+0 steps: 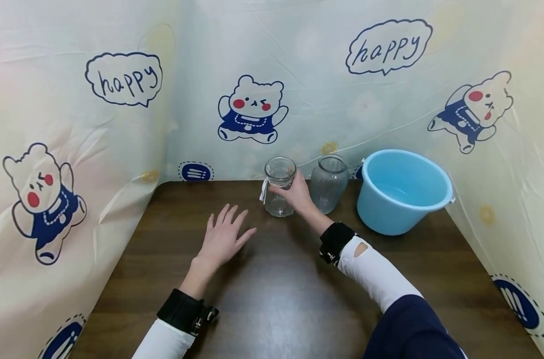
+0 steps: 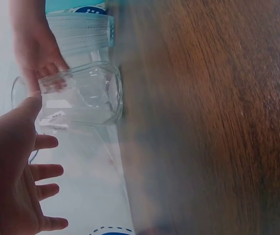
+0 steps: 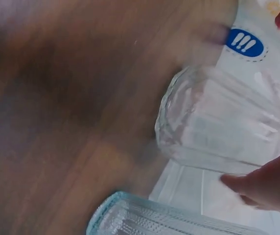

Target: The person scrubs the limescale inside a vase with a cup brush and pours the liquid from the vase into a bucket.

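My right hand [image 1: 294, 193] grips a clear glass jar [image 1: 278, 205] by its upper part, near the back edge of the table. Something white [image 1: 263, 190], like a tag or ribbon, hangs at the jar's left side. In the right wrist view only parts of the fingers show beside the jar [image 3: 213, 122]. A second, ribbed glass jar [image 1: 329, 187] with a bluish tint stands just to the right. My left hand [image 1: 224, 234] hovers over the table to the left, fingers spread and holding nothing. The left wrist view shows its fingers apart in front of the first jar [image 2: 83, 95].
A light blue bucket [image 1: 402, 194] stands at the back right, beside the ribbed jar. The dark wooden table [image 1: 272, 309] is bordered at the back and sides by a pale curtain [image 1: 317, 99] printed with bears and "happy" bubbles.
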`<state>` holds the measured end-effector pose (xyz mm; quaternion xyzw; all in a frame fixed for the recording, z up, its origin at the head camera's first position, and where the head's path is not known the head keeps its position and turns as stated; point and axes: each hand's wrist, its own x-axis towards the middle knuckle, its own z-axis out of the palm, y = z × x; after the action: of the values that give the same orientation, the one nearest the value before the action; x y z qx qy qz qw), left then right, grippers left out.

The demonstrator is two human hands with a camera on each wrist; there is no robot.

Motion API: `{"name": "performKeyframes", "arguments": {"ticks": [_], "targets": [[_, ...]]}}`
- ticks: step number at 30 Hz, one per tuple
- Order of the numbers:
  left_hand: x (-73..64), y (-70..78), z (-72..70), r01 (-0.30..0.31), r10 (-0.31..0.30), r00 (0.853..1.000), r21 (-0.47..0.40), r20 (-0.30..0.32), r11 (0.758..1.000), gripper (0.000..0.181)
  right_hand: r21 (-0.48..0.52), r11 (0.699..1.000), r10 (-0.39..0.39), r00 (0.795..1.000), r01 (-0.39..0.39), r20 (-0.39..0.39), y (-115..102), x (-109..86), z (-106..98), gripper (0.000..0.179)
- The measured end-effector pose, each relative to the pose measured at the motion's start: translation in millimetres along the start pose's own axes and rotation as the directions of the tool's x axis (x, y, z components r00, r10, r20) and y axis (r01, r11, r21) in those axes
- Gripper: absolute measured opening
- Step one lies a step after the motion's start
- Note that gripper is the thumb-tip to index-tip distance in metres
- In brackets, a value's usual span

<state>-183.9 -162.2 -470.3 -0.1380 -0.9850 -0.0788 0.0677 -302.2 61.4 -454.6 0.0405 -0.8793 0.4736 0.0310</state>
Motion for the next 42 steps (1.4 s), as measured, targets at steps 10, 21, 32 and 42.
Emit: {"name": "performKeyframes", "arguments": {"ticks": [10, 21, 32, 42], "targets": [[-3.3, 7.2, -1.0, -0.025, 0.025, 1.000, -0.016, -0.016, 1.000, 0.069, -0.342, 0.925, -0.084, 0.969, 0.162, 0.232, 8, -68.6, -46, 0.076], [-4.7, 15.0, 0.5, -0.059, 0.058, 0.997, -0.016, -0.047, 0.998, 0.069, -0.447, 0.856, -0.130, 0.945, 0.260, 0.300, 8, -117.4, -96, 0.072], [-5.4, 20.9, 5.5, -0.072, 0.071, 0.997, -0.027, -0.038, 0.997, 0.072, -0.661, 0.725, -0.088, 0.978, 0.191, 0.187, 42, -150.4, -115, 0.082], [-0.4, 33.9, 3.4, -0.111, 0.109, 0.993, -0.041, -0.044, 0.993, 0.067, -0.651, 0.735, -0.107, 0.980, 0.191, 0.167, 53, -154.3, -122, 0.076]]}}
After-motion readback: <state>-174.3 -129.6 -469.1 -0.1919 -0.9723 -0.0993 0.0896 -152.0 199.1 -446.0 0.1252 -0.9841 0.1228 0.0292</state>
